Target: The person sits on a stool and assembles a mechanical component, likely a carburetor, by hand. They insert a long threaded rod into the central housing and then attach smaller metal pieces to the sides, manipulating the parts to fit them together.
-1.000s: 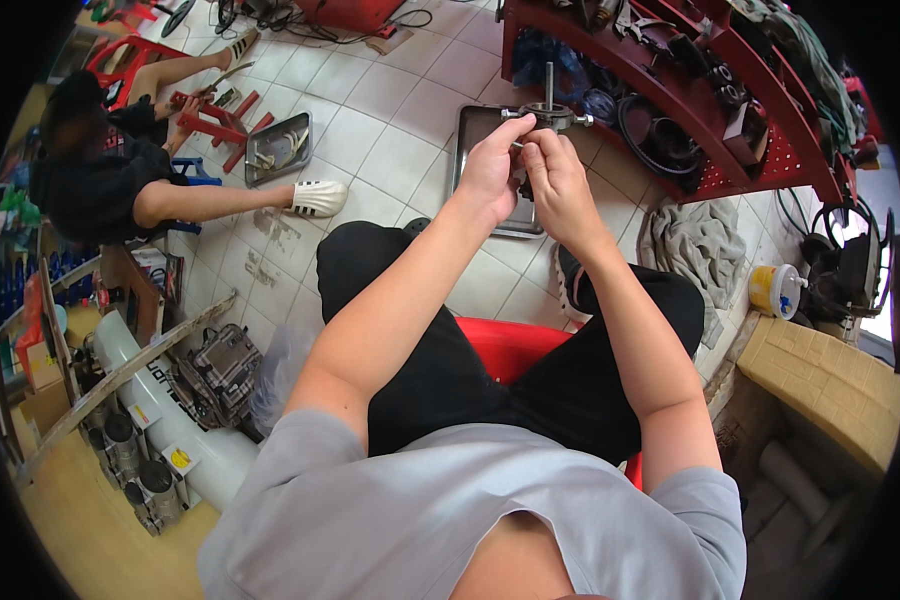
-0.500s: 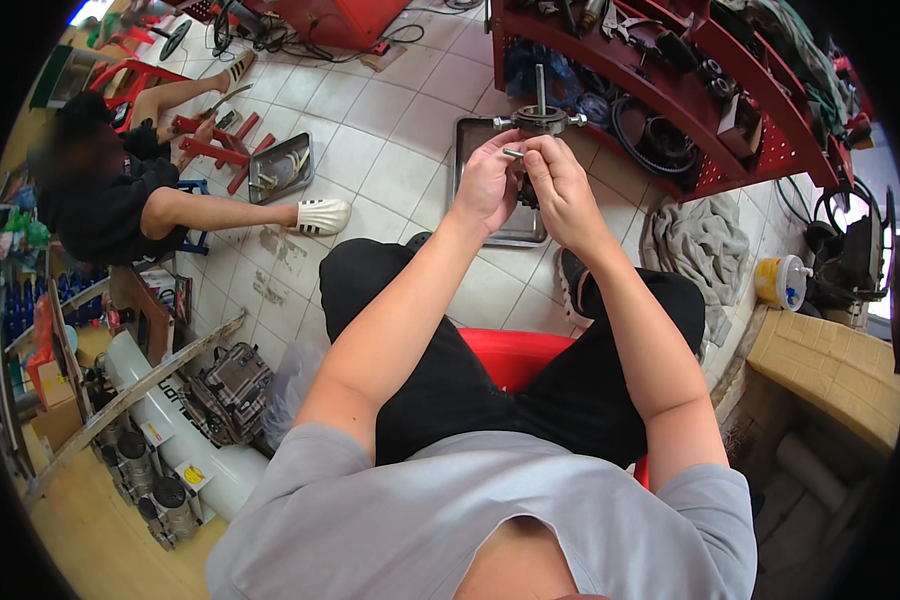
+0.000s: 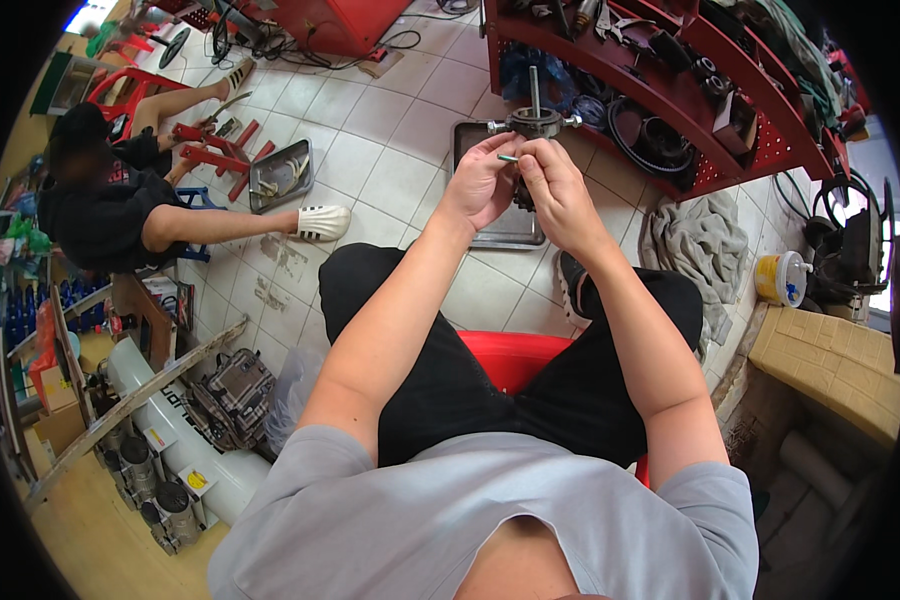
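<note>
A workshop floor of pale tiles (image 3: 390, 130) is seen from above, with a red shelf rack (image 3: 670, 90) full of dark parts along the far side. A round metal part with a thin rod standing up from it (image 3: 534, 120) is held up over a flat metal tray (image 3: 510, 225) that lies on the tiles. A small silver pin (image 3: 508, 157) is pinched between the fingertips of the left hand (image 3: 480, 185), and the right hand (image 3: 560, 195) is pressed close beside it, its fingers curled in at the round part. Compared with half a second before, the two hands are found in almost the same spot just below the round part, but the little pin is now seen sticking out between the fingertips. From this it may be judged that a small piece is being fitted into or taken out of the round part; which of the two cannot be told. A red stool (image 3: 510, 355) is sat upon, with black trousers around it. A grey rag (image 3: 695, 245) is lying to the right, and a yellow and white tub (image 3: 778, 278) is seen beyond it. Another person in black clothes (image 3: 110, 210) is sitting on the floor far to the left, beside a second metal tray (image 3: 282, 175).
</note>
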### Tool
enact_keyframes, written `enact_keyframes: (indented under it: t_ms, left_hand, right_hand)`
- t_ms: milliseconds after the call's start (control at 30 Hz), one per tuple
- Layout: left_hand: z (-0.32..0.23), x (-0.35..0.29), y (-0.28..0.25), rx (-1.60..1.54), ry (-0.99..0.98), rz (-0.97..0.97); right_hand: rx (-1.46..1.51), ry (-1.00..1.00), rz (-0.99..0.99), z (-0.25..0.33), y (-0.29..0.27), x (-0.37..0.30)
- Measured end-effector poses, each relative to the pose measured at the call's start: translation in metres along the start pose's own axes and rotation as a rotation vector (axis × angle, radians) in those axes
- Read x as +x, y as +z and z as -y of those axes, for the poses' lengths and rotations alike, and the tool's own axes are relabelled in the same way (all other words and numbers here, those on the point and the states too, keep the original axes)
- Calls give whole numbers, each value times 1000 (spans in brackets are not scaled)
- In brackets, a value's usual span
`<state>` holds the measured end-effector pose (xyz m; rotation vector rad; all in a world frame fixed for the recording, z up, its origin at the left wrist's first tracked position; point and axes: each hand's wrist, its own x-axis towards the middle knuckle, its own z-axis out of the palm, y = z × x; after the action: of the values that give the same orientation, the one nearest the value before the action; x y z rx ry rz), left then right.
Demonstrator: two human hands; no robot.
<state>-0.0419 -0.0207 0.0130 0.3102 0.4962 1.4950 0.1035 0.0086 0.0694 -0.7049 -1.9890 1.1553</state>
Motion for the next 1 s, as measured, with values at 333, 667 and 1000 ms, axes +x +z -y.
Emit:
enact_keyframes:
  t_ms: [333, 667, 1000]
  left_hand:
    - [-3, -1, 5, -43, -60, -56]
    - [-5, -8, 17, 41, 6, -54]
    - [9, -9, 31, 66, 53, -150]
  right_hand:
    - [-64, 40, 46, -4, 0, -1]
    - [-54, 47, 6, -5, 5, -1]
    - [-87, 61, -36, -7, 9, -2]
